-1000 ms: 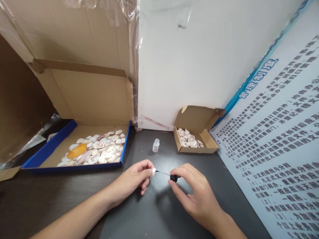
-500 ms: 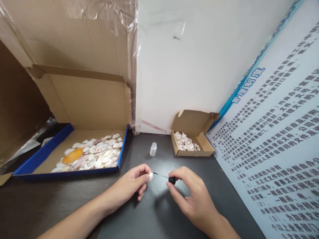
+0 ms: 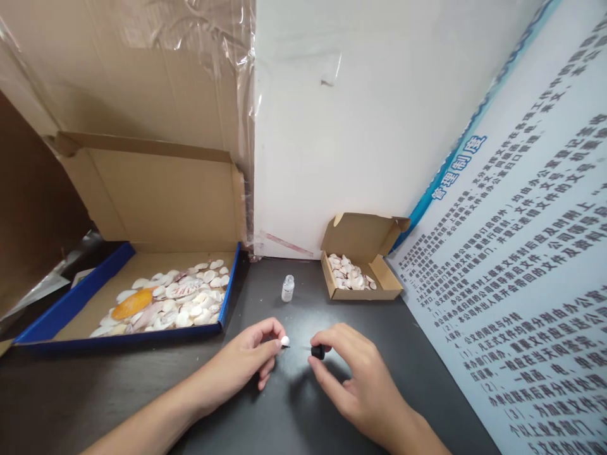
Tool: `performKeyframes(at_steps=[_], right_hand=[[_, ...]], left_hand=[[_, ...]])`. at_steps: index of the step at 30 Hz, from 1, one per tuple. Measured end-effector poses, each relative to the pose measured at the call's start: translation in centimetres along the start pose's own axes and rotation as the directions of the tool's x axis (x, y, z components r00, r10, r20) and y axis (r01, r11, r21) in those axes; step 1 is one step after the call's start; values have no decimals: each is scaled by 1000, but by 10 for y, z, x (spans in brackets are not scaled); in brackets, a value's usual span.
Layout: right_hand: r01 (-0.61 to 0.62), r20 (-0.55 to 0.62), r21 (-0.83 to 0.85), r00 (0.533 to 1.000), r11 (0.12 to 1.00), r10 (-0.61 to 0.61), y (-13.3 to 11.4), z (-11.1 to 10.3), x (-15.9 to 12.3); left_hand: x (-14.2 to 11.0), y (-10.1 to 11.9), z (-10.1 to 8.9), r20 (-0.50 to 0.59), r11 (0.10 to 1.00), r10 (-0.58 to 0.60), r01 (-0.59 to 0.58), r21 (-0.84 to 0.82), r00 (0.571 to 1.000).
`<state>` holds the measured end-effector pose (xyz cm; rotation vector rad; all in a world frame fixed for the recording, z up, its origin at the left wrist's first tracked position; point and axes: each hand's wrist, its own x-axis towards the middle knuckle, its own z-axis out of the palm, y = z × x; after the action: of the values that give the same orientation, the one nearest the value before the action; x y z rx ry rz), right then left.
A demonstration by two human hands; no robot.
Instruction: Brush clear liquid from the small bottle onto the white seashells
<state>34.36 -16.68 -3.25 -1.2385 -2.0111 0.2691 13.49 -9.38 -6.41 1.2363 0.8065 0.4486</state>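
Between thumb and fingers, my left hand (image 3: 253, 354) pinches a small white seashell (image 3: 285, 341). My right hand (image 3: 353, 366) grips the black cap of a brush applicator (image 3: 317, 352) between thumb and index finger. The applicator's thin stem points left, and its dark brush tip is at the lower edge of the shell; whether it touches I cannot tell. Beyond both hands a small clear glass bottle (image 3: 288, 289) stands upright without a cap, with whitish contents or label.
At left, an open blue-edged cardboard box (image 3: 118, 344) holds many shells and one orange shell (image 3: 133, 303). A smaller open cardboard box (image 3: 365, 294) with shells stands at back right. Behind rises a white board (image 3: 294, 126); a printed poster (image 3: 512, 265) leans at right.
The brush tip has come from just right of the shell to its lower edge, as my right hand shifted slightly left. The whole view has also shifted a little.
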Motion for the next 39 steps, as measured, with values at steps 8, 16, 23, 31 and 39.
performKeyframes(at_steps=[8, 16, 23, 31, 39], right_hand=[[-10, -12, 11, 1000, 1000, 11, 1, 0, -1], [-10, -5, 22, 1000, 1000, 10, 4, 0, -2], [-9, -20, 7, 1000, 1000, 9, 3, -1, -1], [-26, -15, 5, 1000, 1000, 26, 4, -1, -1], [2, -39, 22, 999, 1000, -2, 4, -1, -1]], left_hand=[[1, -3, -1, 13, 1000, 6, -6, 2, 1000], [-1, 0, 1, 5, 1000, 5, -5, 8, 1000], [-1, 0, 2, 8, 999, 26, -26, 22, 1000], [2, -7, -1, 10, 999, 40, -41, 37, 999], [0, 0, 2, -11, 999, 20, -19, 36, 1000]])
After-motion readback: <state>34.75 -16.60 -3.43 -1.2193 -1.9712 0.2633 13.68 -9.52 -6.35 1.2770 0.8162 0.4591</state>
